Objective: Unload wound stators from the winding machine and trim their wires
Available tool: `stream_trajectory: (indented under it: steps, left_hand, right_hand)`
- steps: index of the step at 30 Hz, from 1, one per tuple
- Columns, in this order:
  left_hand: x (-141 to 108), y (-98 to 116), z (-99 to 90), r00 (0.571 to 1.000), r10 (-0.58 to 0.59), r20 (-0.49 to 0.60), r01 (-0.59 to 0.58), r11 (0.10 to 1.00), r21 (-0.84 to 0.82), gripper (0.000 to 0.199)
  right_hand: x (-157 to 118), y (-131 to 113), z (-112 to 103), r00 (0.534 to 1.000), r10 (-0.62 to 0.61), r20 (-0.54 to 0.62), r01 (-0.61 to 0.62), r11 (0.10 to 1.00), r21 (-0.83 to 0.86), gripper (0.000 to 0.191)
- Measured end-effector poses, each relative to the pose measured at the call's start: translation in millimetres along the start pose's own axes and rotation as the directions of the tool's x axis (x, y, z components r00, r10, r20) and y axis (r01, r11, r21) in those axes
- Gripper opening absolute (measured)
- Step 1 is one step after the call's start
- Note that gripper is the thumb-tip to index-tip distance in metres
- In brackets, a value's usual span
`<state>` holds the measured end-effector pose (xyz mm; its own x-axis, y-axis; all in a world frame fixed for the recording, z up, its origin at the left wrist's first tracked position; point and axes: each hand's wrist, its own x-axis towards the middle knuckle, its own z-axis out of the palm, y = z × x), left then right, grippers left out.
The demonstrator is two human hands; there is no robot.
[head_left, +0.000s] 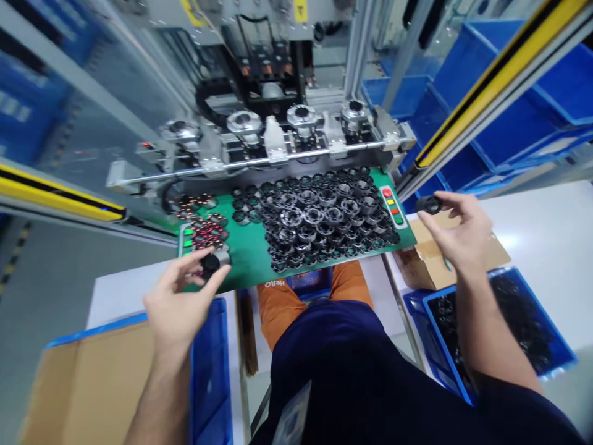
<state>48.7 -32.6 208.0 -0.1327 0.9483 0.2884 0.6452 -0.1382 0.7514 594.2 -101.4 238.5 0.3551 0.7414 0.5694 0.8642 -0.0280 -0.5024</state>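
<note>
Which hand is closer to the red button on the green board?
Right. The right hand is right of the red button, past the green board; the left hand is at the board's opposite end.

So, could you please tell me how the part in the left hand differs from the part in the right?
Colour: the left part shows a silvery-grey side and a black end, while the right part looks black.
Place: the left part appears over the green worktop's left front corner; the right part is beyond its right edge.
Shared: both look short and round, each held in one hand.
</note>
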Motion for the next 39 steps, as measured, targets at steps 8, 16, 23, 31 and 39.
stream_trajectory:
  steps: [8,16,23,31,39]
  left_hand:
    - [165.9,71.0,-68.0,0.885,0.461,-0.057,-0.437,0.868,0.235,0.060]
    - [344.5,33.0,-24.2,0.926,0.291,0.240,-0.372,0.808,0.457,0.059]
    - [397.1,-17.6,10.1,0.924,0.200,0.326,-0.326,0.858,0.398,0.075]
    - [424.7,-16.1,12.1,0.859,0.192,0.475,-0.411,0.813,0.413,0.053]
    - [451.8,-20.0,16.6,0.749,0.198,0.632,-0.558,0.702,0.442,0.067]
  right_hand:
    - [144.3,-214.3,28.3,0.809,-0.532,0.251,0.515,0.847,0.133,0.030]
    - [260.6,-297.0,260.3,0.641,-0.570,0.514,0.637,0.768,0.058,0.044]
    - [274.4,-297.6,328.0,0.604,-0.437,0.666,0.614,0.788,-0.041,0.043]
    - [306.5,-286.5,346.5,0.502,-0.479,0.720,0.645,0.762,0.058,0.046]
    - [325.4,-286.2,371.8,0.408,-0.526,0.747,0.721,0.687,0.091,0.062]
